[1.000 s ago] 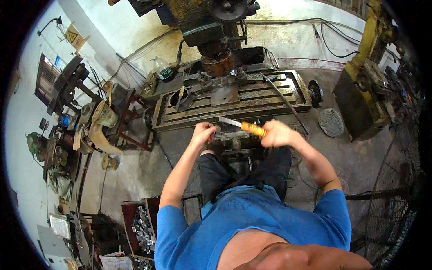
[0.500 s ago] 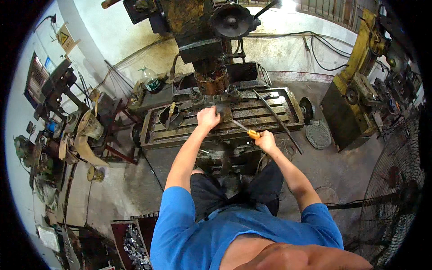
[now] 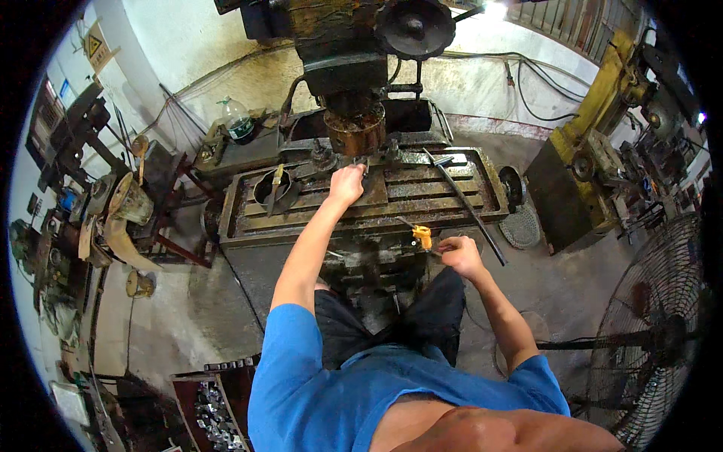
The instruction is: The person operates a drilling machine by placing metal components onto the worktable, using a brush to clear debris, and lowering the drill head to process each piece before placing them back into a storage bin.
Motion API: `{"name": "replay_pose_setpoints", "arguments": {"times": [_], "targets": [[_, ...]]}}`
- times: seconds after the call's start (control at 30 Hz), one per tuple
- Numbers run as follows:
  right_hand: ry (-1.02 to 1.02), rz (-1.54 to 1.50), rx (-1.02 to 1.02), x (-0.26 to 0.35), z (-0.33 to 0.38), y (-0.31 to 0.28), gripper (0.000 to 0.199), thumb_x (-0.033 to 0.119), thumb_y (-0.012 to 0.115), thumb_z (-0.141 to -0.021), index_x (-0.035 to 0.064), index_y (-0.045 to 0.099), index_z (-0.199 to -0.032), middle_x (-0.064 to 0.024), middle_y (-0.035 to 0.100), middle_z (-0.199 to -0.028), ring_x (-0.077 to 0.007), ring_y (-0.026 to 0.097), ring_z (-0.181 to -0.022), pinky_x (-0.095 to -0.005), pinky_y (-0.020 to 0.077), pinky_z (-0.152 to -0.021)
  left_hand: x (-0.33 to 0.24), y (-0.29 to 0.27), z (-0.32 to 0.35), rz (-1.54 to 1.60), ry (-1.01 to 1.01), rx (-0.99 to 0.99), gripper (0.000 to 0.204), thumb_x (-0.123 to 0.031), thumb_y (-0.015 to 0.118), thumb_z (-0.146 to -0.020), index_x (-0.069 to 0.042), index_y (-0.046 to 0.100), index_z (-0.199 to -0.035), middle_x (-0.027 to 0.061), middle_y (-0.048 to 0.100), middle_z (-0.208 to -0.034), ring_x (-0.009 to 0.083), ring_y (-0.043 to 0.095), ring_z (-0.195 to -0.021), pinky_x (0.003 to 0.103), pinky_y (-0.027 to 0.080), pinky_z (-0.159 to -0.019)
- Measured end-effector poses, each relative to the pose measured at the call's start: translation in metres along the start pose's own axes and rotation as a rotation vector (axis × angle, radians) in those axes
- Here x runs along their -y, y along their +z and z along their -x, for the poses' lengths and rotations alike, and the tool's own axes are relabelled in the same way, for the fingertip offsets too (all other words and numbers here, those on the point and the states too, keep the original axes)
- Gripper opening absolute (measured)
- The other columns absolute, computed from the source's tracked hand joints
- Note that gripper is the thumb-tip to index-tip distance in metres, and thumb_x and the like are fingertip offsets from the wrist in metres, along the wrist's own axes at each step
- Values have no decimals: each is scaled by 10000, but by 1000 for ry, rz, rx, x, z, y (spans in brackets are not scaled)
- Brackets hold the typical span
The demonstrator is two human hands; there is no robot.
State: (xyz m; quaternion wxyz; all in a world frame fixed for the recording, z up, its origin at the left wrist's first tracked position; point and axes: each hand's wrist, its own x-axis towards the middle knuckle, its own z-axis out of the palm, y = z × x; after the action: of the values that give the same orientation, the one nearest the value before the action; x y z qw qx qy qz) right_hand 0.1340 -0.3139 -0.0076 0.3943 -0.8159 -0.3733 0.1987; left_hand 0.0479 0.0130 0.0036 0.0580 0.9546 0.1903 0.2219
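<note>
A yellow-handled tool (image 3: 421, 236) lies at the front edge of the machine table (image 3: 452, 207), its thin metal blade pointing left. A small dark metal piece (image 3: 360, 162) stands near the table's back edge.

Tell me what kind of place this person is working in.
Most likely a metalworking machine shop. A big, grimy milling machine with a slotted steel table stands in front of the person, a yellow machine sits to the right, and a large floor fan stands nearby.
</note>
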Motion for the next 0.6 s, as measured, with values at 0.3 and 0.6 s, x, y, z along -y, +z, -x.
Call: {"name": "replay_pose_setpoints", "arguments": {"times": [0.3,0.6], "targets": [[-295,-43,-193,78,-11,-104,345,64,509,-603,-44,615,-913,-66,635,-789,-88,524,-658,-212,429,-606,-2,3,4,41,-14,-88,152,-66,529,-689,-47,572,-834,160,597,-771,329,599,-712,425,478,-612],[-826,-244,-461,183,-71,-245,411,151,538,-726,-81,542,-1065,-143,600,-1032,-214,552,-983,-309,407,-876,-2,-7,-4,87,-314,-64,202,-180,602,-714,-30,579,-848,169,608,-812,332,600,-729,433,478,-627]]}}
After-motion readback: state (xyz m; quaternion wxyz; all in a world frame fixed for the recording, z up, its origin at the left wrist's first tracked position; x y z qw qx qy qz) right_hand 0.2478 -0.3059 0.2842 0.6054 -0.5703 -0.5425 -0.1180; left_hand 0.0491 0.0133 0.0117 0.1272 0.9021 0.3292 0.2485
